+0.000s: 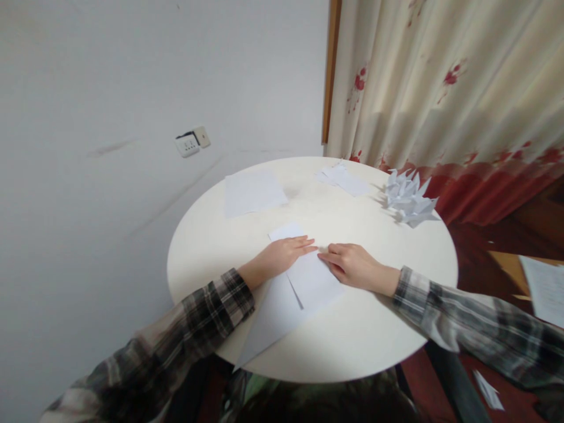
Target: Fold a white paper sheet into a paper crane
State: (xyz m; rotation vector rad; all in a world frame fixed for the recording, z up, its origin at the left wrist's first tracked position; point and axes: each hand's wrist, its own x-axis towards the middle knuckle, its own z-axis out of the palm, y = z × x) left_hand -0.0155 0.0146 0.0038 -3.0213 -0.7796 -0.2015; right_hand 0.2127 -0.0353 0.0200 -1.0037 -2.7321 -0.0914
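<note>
A white sheet of paper (304,288), partly folded over itself, lies on the round cream table (379,329) in front of me. My left hand (282,255) rests flat on the sheet's upper left part, fingers stretched out and pointing right. My right hand (352,264) presses on the fold's right edge, fingers held together and pointing left. The fingertips of both hands almost meet at the sheet's top corner. Both arms wear plaid sleeves.
A flat white sheet (253,192) lies at the table's back left. A small stack of paper pieces (342,178) sits at the back, and a pile of folded paper shapes (409,198) at the back right. A wall socket (188,143) and a flowered curtain (445,88) stand behind.
</note>
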